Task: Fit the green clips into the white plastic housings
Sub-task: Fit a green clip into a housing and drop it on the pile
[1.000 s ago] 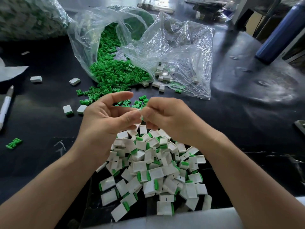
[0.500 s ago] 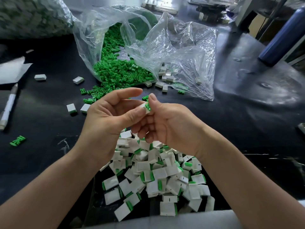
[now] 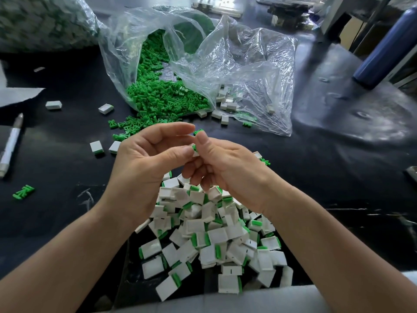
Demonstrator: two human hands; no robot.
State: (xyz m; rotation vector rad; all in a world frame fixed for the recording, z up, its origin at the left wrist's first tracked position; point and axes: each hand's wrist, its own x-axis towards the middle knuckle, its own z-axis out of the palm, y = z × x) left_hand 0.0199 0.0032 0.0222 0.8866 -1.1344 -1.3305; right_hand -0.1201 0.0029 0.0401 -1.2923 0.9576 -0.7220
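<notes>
My left hand (image 3: 144, 168) and my right hand (image 3: 228, 168) meet above the table, both pinching one small white housing with a green clip (image 3: 194, 148) between thumbs and fingertips; most of the piece is hidden by the fingers. Below the hands lies a heap of white housings with green clips fitted (image 3: 214, 233). Loose green clips (image 3: 162, 96) spill from an open clear plastic bag (image 3: 126, 53) at the back. A second clear bag (image 3: 259, 71) beside it holds a few empty white housings (image 3: 225, 102).
Stray white housings (image 3: 105, 108) and a green clip (image 3: 23, 192) lie on the black table at left, near a white marker pen (image 3: 10, 145). A dark blue bottle (image 3: 388, 46) stands at the far right. The table's front edge (image 3: 248, 299) runs below the heap.
Both hands have lifted a little from the heap and the right hand has turned thumb-up, pressing the green clip against the housing held by the left thumb.
</notes>
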